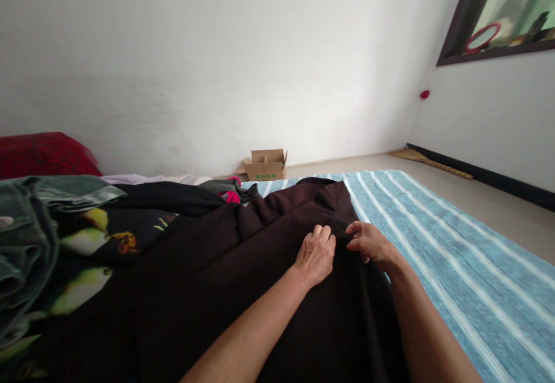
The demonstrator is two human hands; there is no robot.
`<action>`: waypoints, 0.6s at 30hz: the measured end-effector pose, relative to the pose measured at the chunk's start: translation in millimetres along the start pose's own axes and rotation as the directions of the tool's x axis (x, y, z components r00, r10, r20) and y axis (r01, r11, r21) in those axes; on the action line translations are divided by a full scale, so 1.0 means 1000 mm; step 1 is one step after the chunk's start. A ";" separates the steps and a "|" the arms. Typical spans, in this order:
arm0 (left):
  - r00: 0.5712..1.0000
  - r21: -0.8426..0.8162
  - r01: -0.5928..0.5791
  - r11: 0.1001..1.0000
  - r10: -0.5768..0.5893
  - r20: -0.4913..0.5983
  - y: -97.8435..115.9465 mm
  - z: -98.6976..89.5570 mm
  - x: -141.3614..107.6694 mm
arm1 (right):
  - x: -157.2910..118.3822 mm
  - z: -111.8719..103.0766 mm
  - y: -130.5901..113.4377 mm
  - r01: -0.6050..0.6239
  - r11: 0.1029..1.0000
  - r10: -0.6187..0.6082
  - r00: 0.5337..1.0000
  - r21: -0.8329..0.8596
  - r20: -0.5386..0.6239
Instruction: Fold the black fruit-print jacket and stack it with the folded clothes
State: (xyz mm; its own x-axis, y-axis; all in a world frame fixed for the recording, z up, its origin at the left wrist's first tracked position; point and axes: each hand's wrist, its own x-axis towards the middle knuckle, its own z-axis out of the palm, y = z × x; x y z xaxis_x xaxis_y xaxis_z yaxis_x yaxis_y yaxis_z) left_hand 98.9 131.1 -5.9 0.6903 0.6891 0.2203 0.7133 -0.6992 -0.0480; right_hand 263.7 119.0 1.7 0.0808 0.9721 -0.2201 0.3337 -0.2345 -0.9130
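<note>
A dark brown garment (pixel 277 227), its exact kind unclear, lies spread across the bed in loose folds. My left hand (pixel 315 255) rests on its upper part, with curled fingers closed on the cloth. Just to the right, my right hand (pixel 369 242) pinches the garment's right edge between thumb and fingers. A narrow gap separates the two hands. Below them the cloth falls in dark folds towards me, partly covered by my forearms.
Blue-and-white striped bedding (pixel 433 244) extends to the right. At left lie grey-green denim clothing (pixel 26 221), a black patterned cloth (pixel 95 250) and a red item (pixel 43 155). Beyond the bed stands an open cardboard box (pixel 264 169) by the wall; a broom (pixel 429 160) lies on the floor.
</note>
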 end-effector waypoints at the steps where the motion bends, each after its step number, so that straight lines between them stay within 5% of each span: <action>1: 1.000 -0.005 -0.009 1.000 0.009 -0.007 0.000 0.001 0.000 | 0.000 0.000 0.000 0.000 1.000 0.000 1.000 -0.001 0.001; 18: 0.980 -0.162 0.194 0.968 -0.184 0.077 0.004 0.003 0.009 | 0.005 0.004 0.003 0.020 0.999 -0.025 0.995 0.050 0.093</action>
State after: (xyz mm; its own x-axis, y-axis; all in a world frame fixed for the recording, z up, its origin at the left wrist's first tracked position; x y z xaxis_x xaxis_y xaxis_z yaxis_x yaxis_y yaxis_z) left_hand 108.5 134.9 -7.1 0.5546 0.8185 0.1496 0.8047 -0.5734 0.1540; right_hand 261.9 123.0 -3.6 -0.0151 0.9735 -0.2282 0.2882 -0.2143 -0.9333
